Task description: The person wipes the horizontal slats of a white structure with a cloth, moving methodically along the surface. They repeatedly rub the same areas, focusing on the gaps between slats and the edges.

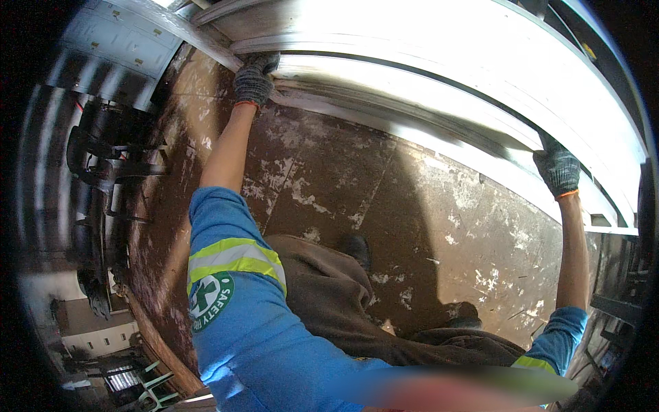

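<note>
A long, pale panel (384,77) with raised rails along its length stretches from the upper left to the right, its surface glaring white in strong light. My left hand (254,81), in a dark grey knit glove with an orange cuff, grips its left end. Far to the right, my right hand (557,169), gloved alike, is closed at the panel's near edge. The fingertips of both hands are partly hidden by the panel. Both arms reach forward, well apart.
Worn brown floor (329,165) with whitish patches lies below the panel. On the left are a black chair (93,158) and a grey-blue metal cabinet (120,38). A pale green chair (156,384) stands lower left. My dark shoe (357,250) is near the middle.
</note>
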`<state>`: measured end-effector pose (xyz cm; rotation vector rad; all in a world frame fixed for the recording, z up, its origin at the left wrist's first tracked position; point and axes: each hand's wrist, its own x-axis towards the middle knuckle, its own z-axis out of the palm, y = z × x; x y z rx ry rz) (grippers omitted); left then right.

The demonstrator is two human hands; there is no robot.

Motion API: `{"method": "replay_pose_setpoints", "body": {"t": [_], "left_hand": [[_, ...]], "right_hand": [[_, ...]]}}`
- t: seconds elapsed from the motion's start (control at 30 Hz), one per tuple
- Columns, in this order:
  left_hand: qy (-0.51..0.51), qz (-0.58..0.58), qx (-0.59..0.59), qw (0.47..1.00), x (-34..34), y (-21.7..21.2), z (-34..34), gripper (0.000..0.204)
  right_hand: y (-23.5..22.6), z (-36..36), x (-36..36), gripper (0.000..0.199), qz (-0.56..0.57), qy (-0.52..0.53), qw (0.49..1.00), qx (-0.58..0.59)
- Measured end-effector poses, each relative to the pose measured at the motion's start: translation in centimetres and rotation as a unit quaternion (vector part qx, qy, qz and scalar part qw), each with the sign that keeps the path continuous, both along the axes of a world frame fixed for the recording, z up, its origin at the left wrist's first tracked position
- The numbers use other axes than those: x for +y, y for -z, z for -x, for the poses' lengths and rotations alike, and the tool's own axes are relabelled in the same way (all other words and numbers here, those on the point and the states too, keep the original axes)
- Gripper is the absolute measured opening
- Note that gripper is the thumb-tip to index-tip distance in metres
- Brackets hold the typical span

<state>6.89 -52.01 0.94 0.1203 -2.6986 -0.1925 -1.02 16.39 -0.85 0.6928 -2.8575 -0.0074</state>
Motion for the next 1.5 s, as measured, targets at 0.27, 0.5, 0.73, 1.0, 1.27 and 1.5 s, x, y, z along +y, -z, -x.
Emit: {"method": "replay_pose_setpoints", "body": {"t": [0.27,0.5,0.73,1.0,1.27,1.5], "left_hand": [[0.142,0.287,0.038,0.946,1.8,0.0,0.4,0.062],[0.069,0.073,-0.062,0.993,1.0,-0.2,1.2,0.048],[0.088,0.112,0.033,0.989,9.1,-0.8,1.2,0.045],[0.104,0.075,0.049,0.991,7.8,0.0,0.8,0.043],[0.09,0.052,0.047,0.993,7.8,-0.7,1.4,0.035],[0.103,0.066,0.09,0.988,13.0,-0.3,1.3,0.032]], "right_hand": [[-0.8,-0.4,-1.4,0.052,-0.017,0.039,0.998,-0.038],[0.4,0.4,-0.9,0.051,-0.014,0.034,0.999,-0.024],[-0.8,-0.6,-1.3,0.046,-0.001,0.033,0.999,-0.016],[0.4,-0.7,-2.2,0.044,0.007,-0.025,0.999,0.042],[0.3,-0.1,-2.0,0.047,0.002,0.006,1.0,0.005],[1.1,0.3,-3.0,0.048,0.017,-0.023,0.999,0.021]]}}
